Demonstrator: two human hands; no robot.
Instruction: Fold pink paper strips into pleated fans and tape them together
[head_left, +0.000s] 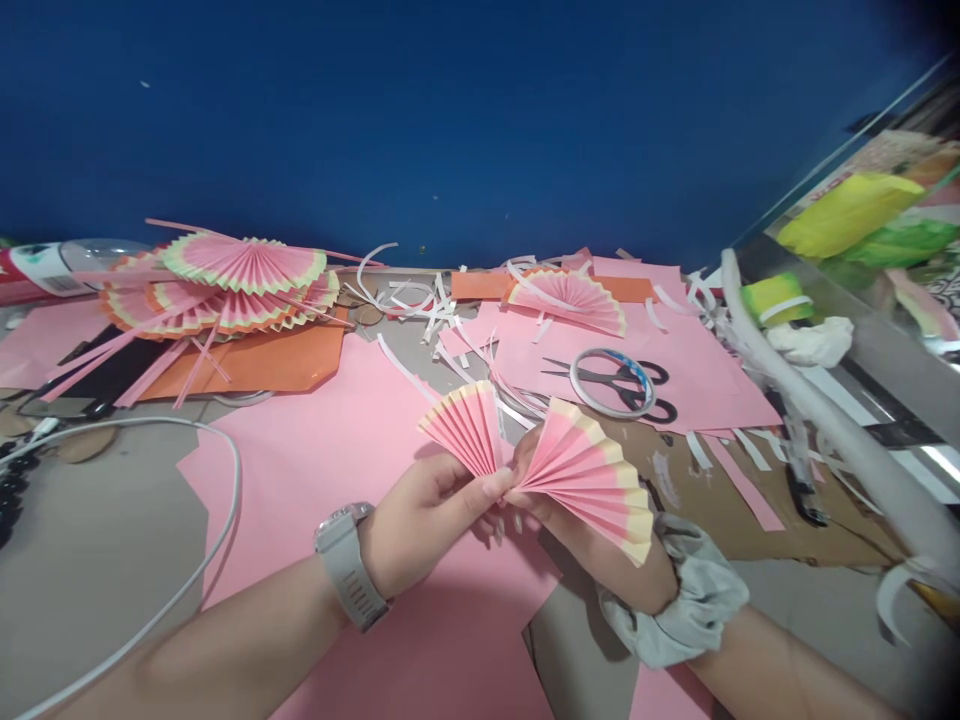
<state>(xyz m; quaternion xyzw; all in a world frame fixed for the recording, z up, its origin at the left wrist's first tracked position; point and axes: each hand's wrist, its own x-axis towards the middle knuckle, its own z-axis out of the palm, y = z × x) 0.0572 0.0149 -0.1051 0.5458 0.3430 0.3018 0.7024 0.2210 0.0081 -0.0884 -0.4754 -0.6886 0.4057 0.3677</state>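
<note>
Both hands meet at the middle of a pleated pink paper fan [577,470] with a cream edge. My left hand [427,520], with a grey watch on its wrist, pinches the fan's centre beside the smaller folded half [469,425]. My right hand [585,540], wearing a grey scrunchie at the wrist, grips under the larger spread half. The fan is held just above a pink paper sheet [337,470].
A stack of finished fans [225,285] lies on orange paper at the back left. Another fan [570,300], scissors [645,385], a tape roll [611,383] and white paper strips [412,300] lie behind. A white cable [217,470] curves at left; a glass edge [840,170] rises at right.
</note>
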